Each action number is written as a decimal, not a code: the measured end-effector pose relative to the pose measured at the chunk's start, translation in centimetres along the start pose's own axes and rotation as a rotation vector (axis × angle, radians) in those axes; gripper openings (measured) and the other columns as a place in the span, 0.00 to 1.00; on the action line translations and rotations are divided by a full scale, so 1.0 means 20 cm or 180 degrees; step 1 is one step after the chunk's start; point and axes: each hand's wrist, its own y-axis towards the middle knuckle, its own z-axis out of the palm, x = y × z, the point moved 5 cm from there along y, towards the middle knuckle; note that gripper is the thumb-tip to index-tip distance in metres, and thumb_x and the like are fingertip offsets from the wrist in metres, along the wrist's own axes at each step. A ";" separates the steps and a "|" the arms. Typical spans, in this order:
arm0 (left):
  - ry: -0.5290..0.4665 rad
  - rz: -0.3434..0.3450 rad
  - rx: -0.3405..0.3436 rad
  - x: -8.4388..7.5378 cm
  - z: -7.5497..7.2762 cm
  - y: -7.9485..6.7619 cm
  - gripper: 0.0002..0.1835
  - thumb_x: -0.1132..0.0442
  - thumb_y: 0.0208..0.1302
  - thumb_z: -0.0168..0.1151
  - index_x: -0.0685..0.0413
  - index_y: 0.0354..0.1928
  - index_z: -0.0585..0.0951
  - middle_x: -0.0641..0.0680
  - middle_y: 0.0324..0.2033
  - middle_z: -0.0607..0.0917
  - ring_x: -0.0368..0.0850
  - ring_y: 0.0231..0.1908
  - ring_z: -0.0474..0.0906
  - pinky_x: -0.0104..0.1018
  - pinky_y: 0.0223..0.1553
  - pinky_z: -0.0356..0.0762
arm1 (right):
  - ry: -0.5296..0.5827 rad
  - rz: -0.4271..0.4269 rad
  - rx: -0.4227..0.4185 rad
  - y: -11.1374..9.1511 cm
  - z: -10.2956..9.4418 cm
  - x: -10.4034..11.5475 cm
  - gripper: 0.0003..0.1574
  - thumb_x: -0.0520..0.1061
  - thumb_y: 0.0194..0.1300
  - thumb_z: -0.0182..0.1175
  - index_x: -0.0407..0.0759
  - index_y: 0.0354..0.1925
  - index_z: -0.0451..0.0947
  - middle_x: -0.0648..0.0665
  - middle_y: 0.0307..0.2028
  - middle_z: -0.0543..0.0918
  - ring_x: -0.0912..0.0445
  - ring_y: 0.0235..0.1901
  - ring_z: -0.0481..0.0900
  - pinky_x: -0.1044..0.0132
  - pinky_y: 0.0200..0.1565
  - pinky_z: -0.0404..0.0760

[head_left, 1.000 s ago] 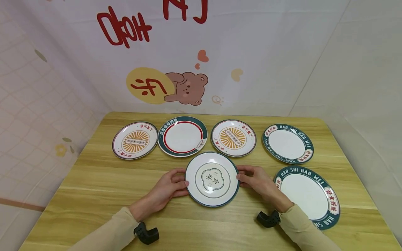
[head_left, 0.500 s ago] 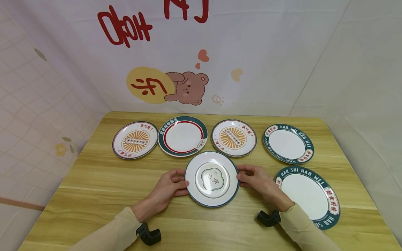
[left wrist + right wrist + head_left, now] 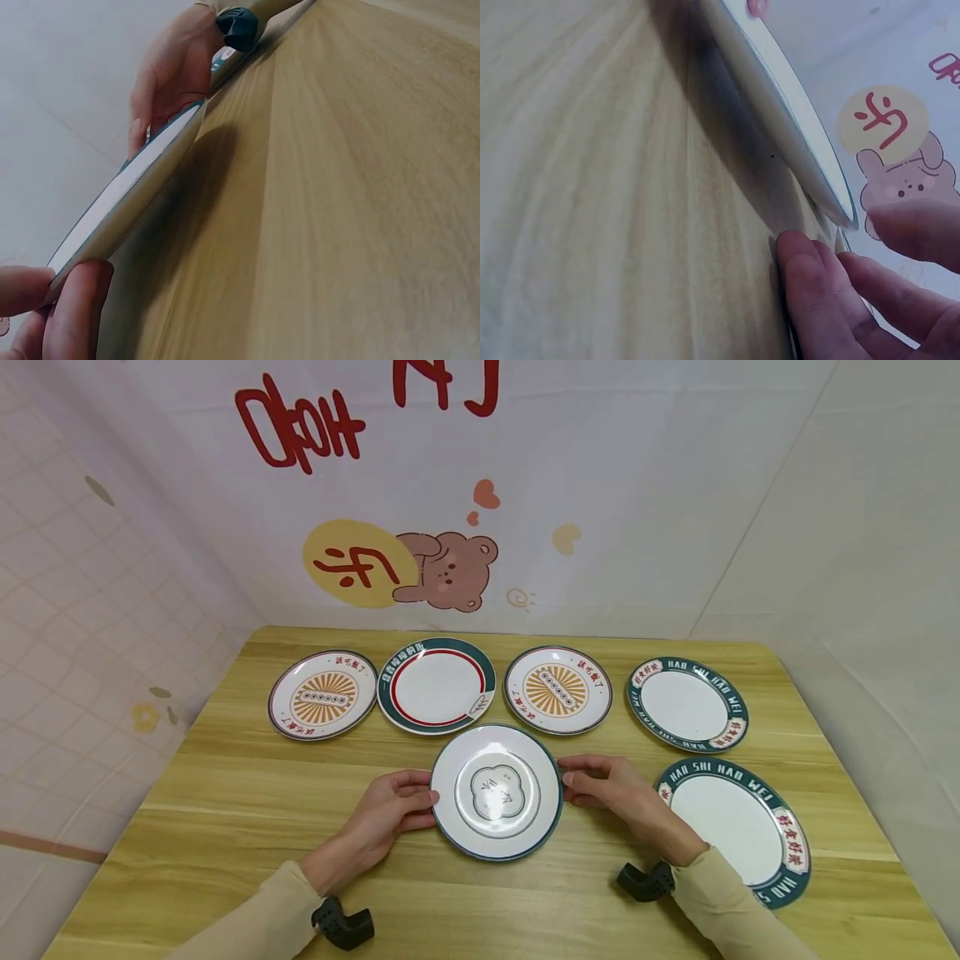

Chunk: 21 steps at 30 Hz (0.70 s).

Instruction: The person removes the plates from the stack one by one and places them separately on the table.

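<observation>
A white plate (image 3: 472, 827) with a dark rim and a scalloped emblem is held just above the table, its shadow beneath it in both wrist views. My left hand (image 3: 371, 827) pinches its left edge, with the thumb (image 3: 24, 290) on top and fingers underneath. My right hand (image 3: 618, 793) is at the right edge; in the right wrist view its thumb (image 3: 919, 234) and fingers (image 3: 810, 289) are spread apart, just off the rim of the plate (image 3: 780, 112). Nothing is gripped between them.
Behind stand two sunburst plates (image 3: 322, 696) (image 3: 557, 689), a green-rimmed plate with a red ring (image 3: 437, 687) between them, and a green-lettered plate (image 3: 687, 704). A larger green-lettered plate (image 3: 727, 827) lies by my right forearm. A printed cloth wall (image 3: 600, 485) rises behind the wooden table (image 3: 247, 810).
The white plate and my left hand have shifted slightly left and toward me. My right hand has moved little, and the emblem has turned a bit.
</observation>
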 end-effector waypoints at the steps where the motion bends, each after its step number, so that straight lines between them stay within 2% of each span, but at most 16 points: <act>1: -0.0008 0.0002 0.0014 0.00 -0.01 0.00 0.24 0.73 0.70 0.62 0.75 0.65 0.70 0.60 0.43 0.84 0.44 0.39 0.86 0.37 0.42 0.87 | 0.0003 -0.0003 -0.0005 0.00 0.00 0.00 0.34 0.48 0.74 0.64 0.29 0.68 0.72 0.34 0.60 0.81 0.49 0.51 0.85 0.60 0.55 0.83; 4: -0.0031 -0.0006 0.0019 -0.01 -0.04 -0.01 0.25 0.73 0.70 0.62 0.75 0.66 0.70 0.57 0.42 0.86 0.43 0.39 0.86 0.37 0.41 0.87 | 0.0017 -0.0001 -0.0036 -0.01 0.00 0.00 0.34 0.49 0.74 0.64 0.30 0.69 0.72 0.34 0.61 0.81 0.48 0.53 0.85 0.60 0.55 0.83; 10: -0.0065 -0.0076 -0.0216 -0.03 -0.11 -0.03 0.22 0.72 0.70 0.62 0.73 0.64 0.74 0.55 0.40 0.87 0.43 0.37 0.85 0.36 0.39 0.87 | 0.0045 -0.0055 -0.0092 -0.04 0.01 0.02 0.36 0.51 0.74 0.64 0.33 0.71 0.71 0.34 0.62 0.81 0.46 0.59 0.82 0.59 0.57 0.82; 16: -0.0147 -0.0045 -0.0309 -0.05 -0.20 -0.06 0.21 0.71 0.69 0.65 0.71 0.62 0.77 0.54 0.41 0.87 0.44 0.36 0.85 0.36 0.39 0.87 | 0.0068 -0.0072 -0.0145 -0.05 0.01 0.03 0.36 0.53 0.76 0.62 0.33 0.71 0.71 0.34 0.61 0.82 0.46 0.59 0.83 0.59 0.57 0.82; 21: -0.0196 -0.0028 -0.0288 -0.07 -0.27 -0.09 0.19 0.70 0.70 0.65 0.68 0.60 0.78 0.54 0.41 0.87 0.44 0.36 0.86 0.36 0.40 0.87 | 0.0039 -0.0086 -0.0137 -0.05 0.01 0.03 0.35 0.53 0.77 0.61 0.32 0.70 0.71 0.33 0.60 0.82 0.45 0.58 0.83 0.59 0.56 0.83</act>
